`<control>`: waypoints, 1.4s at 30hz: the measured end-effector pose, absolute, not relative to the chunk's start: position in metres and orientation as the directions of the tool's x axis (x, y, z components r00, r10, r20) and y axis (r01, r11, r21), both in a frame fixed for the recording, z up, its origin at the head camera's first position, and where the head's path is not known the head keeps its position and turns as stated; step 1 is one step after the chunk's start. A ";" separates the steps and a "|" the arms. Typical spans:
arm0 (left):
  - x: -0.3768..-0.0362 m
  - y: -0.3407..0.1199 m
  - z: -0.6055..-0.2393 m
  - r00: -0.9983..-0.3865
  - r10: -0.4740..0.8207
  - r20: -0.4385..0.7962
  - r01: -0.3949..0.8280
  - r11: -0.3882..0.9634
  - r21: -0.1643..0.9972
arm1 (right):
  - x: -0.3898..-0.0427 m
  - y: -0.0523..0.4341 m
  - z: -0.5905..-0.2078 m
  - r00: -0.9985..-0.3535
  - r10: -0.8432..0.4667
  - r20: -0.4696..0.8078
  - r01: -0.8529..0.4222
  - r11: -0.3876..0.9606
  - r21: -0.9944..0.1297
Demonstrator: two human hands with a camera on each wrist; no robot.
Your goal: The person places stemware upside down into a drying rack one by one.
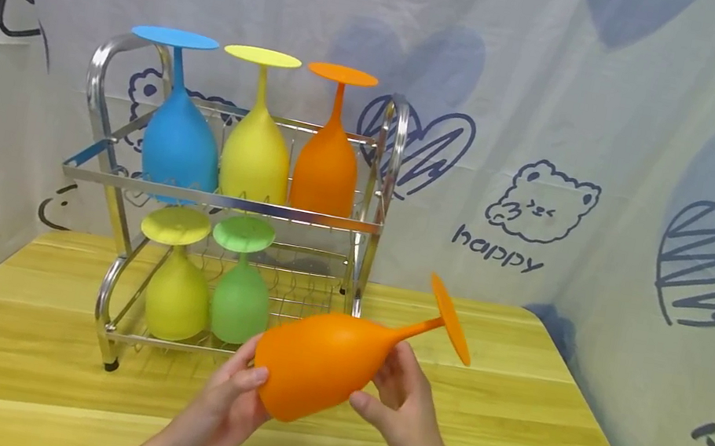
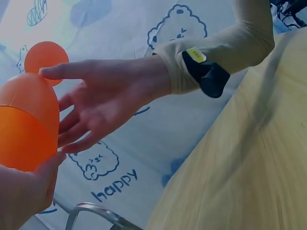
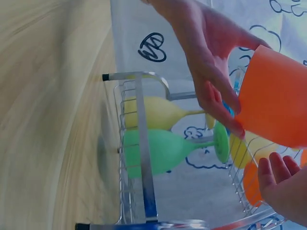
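Both hands hold an orange goblet in the air above the wooden table, lying sideways with its foot pointing up and to the right. My left hand grips the mouth end of the bowl, thumb on the near side. My right hand holds the narrow end of the bowl near the stem. In the left wrist view the right hand has its thumb on top of the goblet and its fingers below. The right wrist view shows the left hand's fingers along the goblet.
A two-tier chrome rack stands behind the hands. Upside down on its upper tier are a blue goblet, a yellow goblet and an orange goblet. The lower tier has a yellow goblet and a green goblet. Printed cloth encloses the table.
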State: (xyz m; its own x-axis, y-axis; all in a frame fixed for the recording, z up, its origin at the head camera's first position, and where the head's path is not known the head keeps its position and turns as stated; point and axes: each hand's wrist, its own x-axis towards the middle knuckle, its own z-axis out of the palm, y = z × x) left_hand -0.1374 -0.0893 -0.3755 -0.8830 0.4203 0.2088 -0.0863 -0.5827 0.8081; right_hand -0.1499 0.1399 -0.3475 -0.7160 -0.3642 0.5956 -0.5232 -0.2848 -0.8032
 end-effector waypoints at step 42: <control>-0.194 -0.292 -0.378 -0.951 -0.287 0.113 -0.015 0.410 0.912 | -0.207 0.092 -0.351 -0.837 -0.222 0.500 -0.544 0.229 -0.807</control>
